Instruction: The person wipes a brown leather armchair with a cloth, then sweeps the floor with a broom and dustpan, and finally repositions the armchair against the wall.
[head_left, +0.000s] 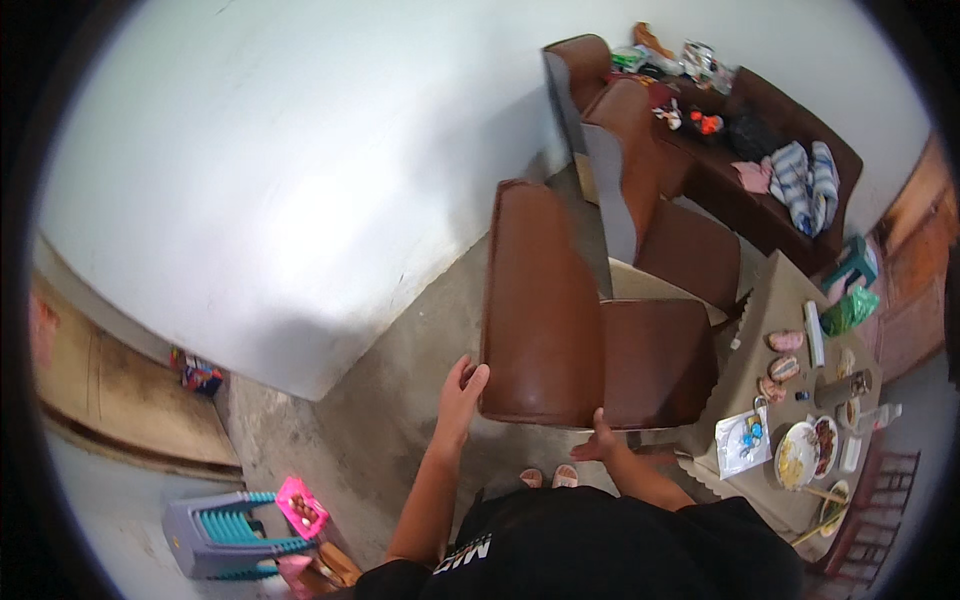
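Observation:
In the head view a brown leather-look chair (544, 315) stands right before me, its tall backrest to the left and its seat cushion (656, 360) to the right. My left hand (463, 386) is at the backrest's left edge, its thumb at the edge and its fingers partly hidden. My right hand (598, 442) is at the near edge, where backrest and seat meet, fingers spread; I cannot tell whether it grips. Behind stands a similar chair (686, 240), and farther back a brown sofa (847, 161) holds striped cloth (795, 176) and bags.
At right stands a table with a beige cloth (769, 300), bearing bowls of food (796, 454), a glass and bread. Stacked stools (225, 532) with a pink basket (301, 508) stand lower left. A white wall (300, 187) runs behind, and a wooden door (127, 382) is at left.

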